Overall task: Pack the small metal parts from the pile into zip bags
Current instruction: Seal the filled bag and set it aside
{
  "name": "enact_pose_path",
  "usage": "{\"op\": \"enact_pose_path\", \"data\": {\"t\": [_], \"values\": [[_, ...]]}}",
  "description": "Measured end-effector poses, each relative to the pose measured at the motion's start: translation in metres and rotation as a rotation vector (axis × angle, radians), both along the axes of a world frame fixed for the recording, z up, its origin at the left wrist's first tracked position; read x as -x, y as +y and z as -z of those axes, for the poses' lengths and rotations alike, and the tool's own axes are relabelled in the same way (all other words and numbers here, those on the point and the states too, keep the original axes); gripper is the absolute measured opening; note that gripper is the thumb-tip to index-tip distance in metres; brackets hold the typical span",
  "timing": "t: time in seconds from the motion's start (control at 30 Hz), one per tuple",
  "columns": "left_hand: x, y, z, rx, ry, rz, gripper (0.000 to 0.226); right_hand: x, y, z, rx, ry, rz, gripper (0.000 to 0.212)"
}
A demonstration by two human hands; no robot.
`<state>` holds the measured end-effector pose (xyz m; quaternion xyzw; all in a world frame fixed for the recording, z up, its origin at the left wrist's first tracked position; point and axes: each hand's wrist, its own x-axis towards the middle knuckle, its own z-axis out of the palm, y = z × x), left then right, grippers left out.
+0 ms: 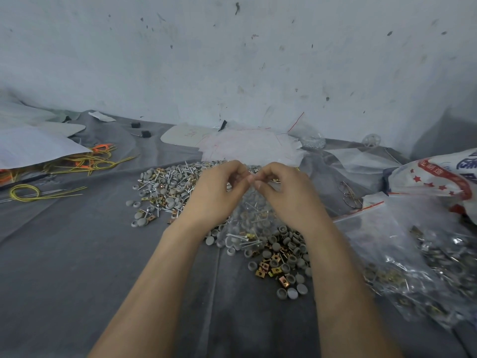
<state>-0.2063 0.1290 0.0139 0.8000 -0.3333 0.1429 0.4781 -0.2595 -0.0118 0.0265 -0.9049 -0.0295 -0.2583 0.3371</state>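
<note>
1. left grip (pixel 216 192): your fingers are curled, with thumb and fingertips pinching the top edge of the zip bag (pixel 251 218) at its left side.
2. right grip (pixel 284 192): curled the same way, pinching the same top edge at its right side. Its fingertips meet those of your left grip.
3. zip bag: clear plastic, hanging straight down from both grips between your wrists. Its lower end rests on the parts beneath. Grey caps, screws and brass-coloured square clips have settled at the bottom. You cannot tell whether the seal is closed.
4. pile of parts (pixel 167 187): loose on the grey bench (pixel 77 254), lying under and beyond your hands, mostly to the left of your left grip.
5. near cluster (pixel 281 257): more caps and clips, just beside your right forearm, on the side towards you.
6. filled bags (pixel 413 254): heaped at the right, red-striped tops, near your right forearm.
7. empty bags (pixel 247 146): a flat stack against the wall, just behind the pile.
8. yellow wire loops (pixel 25 192): far left, well apart from both grips.
9. printed sack (pixel 444 177): far right, behind the filled bags.
</note>
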Motion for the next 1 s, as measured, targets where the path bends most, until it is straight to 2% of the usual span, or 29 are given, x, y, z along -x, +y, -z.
{"op": "enact_pose_path", "data": {"t": [0.1,0.23,0.33,0.47,0.53,0.67,0.73,0.83,0.9,1.0], "values": [[0.000,0.001,-0.001,-0.052,-0.027,0.011,0.008,0.000,0.001,0.000,0.030,0.009,0.009,0.007],[0.001,0.003,-0.007,-0.156,-0.178,-0.002,0.011,0.001,0.001,-0.003,0.024,0.015,-0.007,0.008],[0.004,0.002,-0.011,-0.143,-0.245,-0.001,0.012,0.003,-0.002,-0.006,-0.005,0.014,-0.005,0.009],[0.005,0.000,-0.019,-0.101,-0.232,-0.010,0.012,0.013,-0.030,-0.003,-0.015,0.046,0.103,0.011],[0.006,-0.008,-0.026,-0.108,-0.244,0.026,0.013,0.022,-0.049,0.000,-0.077,0.054,0.145,0.006],[0.017,-0.041,-0.034,-0.143,-0.274,0.080,0.015,0.045,-0.088,0.010,-0.319,0.055,0.215,0.016],[0.021,-0.056,-0.039,-0.112,-0.266,0.077,0.015,0.061,-0.112,0.018,-0.404,0.019,0.373,0.014],[0.031,-0.085,-0.062,0.053,-0.272,0.080,0.013,0.086,-0.141,0.032,-0.653,-0.205,0.712,0.011],[0.045,-0.108,-0.075,0.107,-0.329,0.118,0.011,0.088,-0.125,0.034,-0.775,-0.408,0.732,0.012],[0.074,-0.176,-0.086,0.147,-0.329,0.245,0.013,0.092,-0.104,0.027,-0.791,-0.742,0.693,0.012]]}}
